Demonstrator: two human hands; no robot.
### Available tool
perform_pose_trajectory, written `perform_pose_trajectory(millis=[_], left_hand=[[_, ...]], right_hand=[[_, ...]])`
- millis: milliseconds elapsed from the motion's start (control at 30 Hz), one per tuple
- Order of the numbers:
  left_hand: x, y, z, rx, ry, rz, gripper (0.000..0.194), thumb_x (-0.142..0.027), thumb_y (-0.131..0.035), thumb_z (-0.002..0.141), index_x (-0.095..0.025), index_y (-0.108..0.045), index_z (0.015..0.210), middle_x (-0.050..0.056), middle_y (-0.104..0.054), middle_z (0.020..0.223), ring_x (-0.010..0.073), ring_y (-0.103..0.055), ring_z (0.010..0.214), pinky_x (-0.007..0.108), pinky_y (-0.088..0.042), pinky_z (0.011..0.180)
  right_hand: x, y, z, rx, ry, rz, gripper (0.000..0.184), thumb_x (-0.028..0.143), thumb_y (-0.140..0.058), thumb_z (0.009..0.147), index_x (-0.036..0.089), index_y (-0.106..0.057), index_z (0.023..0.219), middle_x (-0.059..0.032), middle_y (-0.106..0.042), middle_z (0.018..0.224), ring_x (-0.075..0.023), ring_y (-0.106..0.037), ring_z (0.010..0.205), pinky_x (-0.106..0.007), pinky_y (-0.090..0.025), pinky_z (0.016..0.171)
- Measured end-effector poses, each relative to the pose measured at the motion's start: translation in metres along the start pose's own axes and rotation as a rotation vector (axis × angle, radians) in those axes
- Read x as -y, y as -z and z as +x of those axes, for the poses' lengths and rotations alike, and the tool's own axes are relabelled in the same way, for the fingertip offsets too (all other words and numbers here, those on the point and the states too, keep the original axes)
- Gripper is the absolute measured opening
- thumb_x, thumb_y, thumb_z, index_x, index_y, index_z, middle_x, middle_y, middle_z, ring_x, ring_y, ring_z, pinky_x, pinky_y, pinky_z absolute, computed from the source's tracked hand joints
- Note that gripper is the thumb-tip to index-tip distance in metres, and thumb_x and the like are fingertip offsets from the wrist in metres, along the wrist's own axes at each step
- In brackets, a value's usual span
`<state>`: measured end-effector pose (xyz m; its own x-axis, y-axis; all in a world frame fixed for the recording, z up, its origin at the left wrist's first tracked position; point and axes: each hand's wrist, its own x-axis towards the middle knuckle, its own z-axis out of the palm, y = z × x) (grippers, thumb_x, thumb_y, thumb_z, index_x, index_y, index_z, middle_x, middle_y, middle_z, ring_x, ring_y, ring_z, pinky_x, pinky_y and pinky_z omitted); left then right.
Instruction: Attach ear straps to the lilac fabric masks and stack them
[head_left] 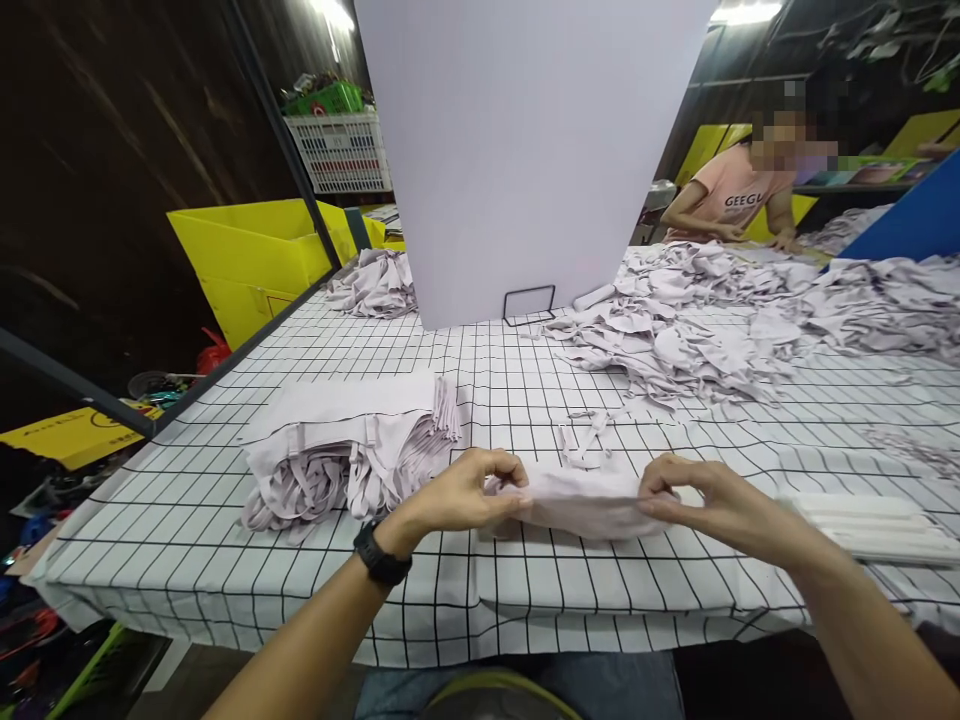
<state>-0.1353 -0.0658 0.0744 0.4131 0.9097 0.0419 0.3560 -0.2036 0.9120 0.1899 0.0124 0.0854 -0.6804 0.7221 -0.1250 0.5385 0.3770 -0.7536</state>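
Observation:
My left hand [469, 490] and my right hand [694, 495] each pinch one end of a pale lilac fabric piece [581, 500], stretched flat between them just above the checked tablecloth [525, 590]. A black watch sits on my left wrist. Left of my hands lies a stack of folded fabric pieces [349, 445] of the same pale colour. A few loose fabric strips [585, 435] lie just beyond the held piece.
A large loose heap of the same fabric [735, 320] covers the table's right side. A white upright board [525, 150] stands at the back. White strips [877, 525] lie at right. Another person [739, 195] works at the far right. Yellow bins [251, 255] stand left.

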Motion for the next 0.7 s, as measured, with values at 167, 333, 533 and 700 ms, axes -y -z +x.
perform_pose_trajectory(millis=[167,333,533,700], left_hand=[[-0.023,0.019,-0.021,0.129,0.025,-0.085,0.028,-0.039,-0.08,0.081,-0.015,-0.065,0.076,-0.002,-0.055,0.068,0.0105,-0.048,0.065,0.024,-0.039,0.062],[-0.033,0.026,-0.018,0.061,-0.068,-0.121,0.025,-0.038,-0.072,0.09,-0.016,-0.063,0.082,0.004,-0.063,0.089,0.0157,-0.057,0.086,0.028,-0.046,0.08],[-0.035,0.031,-0.004,-0.067,-0.019,-0.351,0.03,-0.044,-0.067,0.094,-0.017,-0.056,0.087,-0.001,-0.054,0.081,0.0109,-0.049,0.073,0.023,-0.039,0.064],[-0.039,0.047,0.001,-0.034,-0.032,-0.289,0.029,-0.042,-0.076,0.086,-0.015,-0.063,0.086,0.0,-0.056,0.083,0.0099,-0.05,0.073,0.022,-0.037,0.061]], right_hand=[[0.012,0.018,-0.023,0.019,0.045,0.28,0.032,0.048,-0.073,0.089,0.022,-0.069,0.07,-0.0043,-0.058,0.078,-0.0181,-0.057,0.068,-0.03,-0.047,0.058],[0.021,0.026,-0.02,-0.169,-0.039,0.53,0.031,0.05,-0.079,0.083,0.022,-0.069,0.073,-0.0019,-0.059,0.067,-0.0136,-0.055,0.056,-0.024,-0.043,0.047],[0.04,0.042,-0.004,-0.205,-0.116,0.565,0.037,0.054,-0.085,0.076,0.021,-0.068,0.073,0.0004,-0.056,0.061,-0.0107,-0.051,0.05,-0.022,-0.04,0.043],[0.031,0.062,0.0,-0.225,-0.123,0.515,0.041,0.058,-0.085,0.071,0.021,-0.068,0.072,0.0003,-0.056,0.059,-0.0114,-0.049,0.047,-0.023,-0.04,0.041]])
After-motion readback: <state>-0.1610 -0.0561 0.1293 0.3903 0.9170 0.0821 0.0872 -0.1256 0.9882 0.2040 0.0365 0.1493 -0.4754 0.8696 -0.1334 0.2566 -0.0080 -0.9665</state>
